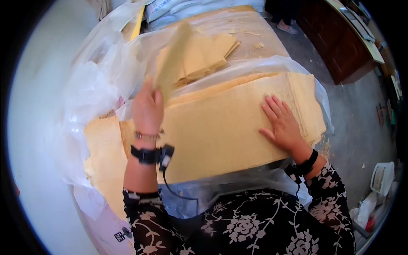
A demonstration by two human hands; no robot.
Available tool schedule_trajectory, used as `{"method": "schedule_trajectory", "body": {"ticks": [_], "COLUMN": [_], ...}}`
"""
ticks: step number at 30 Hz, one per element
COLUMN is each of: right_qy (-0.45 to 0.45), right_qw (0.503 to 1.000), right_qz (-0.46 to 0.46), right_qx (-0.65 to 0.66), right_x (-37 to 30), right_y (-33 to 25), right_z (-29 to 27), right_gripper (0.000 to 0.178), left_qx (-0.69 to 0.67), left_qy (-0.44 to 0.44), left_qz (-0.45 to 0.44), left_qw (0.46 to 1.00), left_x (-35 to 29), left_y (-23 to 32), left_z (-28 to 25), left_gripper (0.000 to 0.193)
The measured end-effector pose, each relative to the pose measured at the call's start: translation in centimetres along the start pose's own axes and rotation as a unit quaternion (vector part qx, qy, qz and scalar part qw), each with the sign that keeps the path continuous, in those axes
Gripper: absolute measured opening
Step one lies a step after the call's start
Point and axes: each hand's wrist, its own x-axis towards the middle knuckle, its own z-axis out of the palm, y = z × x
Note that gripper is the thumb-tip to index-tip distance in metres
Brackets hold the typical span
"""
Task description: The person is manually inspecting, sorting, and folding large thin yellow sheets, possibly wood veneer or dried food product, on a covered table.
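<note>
My left hand (147,109) is raised over the left part of the work, its fingers closed round one end of a thin tan strip (175,57), blurred by motion and tilted up toward the far side. My right hand (282,122) rests palm down, fingers spread, on the right part of a large tan sheet (212,136). That sheet tops a stack with rough, uneven edges. Beyond the stack, partly behind the strip, smaller tan pieces (204,55) lie fanned out and overlapping. Another tan sheet (102,148) sticks out at the left.
Crumpled clear plastic (97,80) spreads along the left and under the stack. White sacks (182,10) lie at the back. To the right stand a dark wooden cabinet (331,38) and a white plastic container (382,176). Someone's foot (287,27) shows at the far side.
</note>
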Motion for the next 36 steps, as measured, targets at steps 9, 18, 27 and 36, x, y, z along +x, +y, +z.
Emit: {"method": "schedule_trajectory", "body": {"ticks": [9,18,27,36], "right_qy": [-0.022,0.039,0.176,0.007], "right_qw": [1.0,0.998,0.888,0.706], "right_qz": [0.009,-0.003,0.341,0.295], "right_qx": [0.017,0.052,0.251,0.644], "right_x": [1.0,0.1,-6.5,-11.8], "right_y": [-0.3,1.6,8.7,3.5], "right_z": [-0.2,1.7,-0.4,-2.5], "right_gripper": [0.071,0.062,0.031,0.05], "left_qx": [0.114,-0.086,-0.203,-0.157], "left_qy": [-0.413,-0.333,-0.264,-0.222], "left_qz": [0.03,0.058,0.264,0.301], "left_qw": [0.903,0.937,0.905,0.914], "left_x": [10.8,8.8,-14.4,-14.8], "left_y": [-7.2,0.4,17.8,18.0], "left_z": [22.8,11.0,2.1,2.9], "left_gripper": [0.045,0.055,0.06,0.057]}}
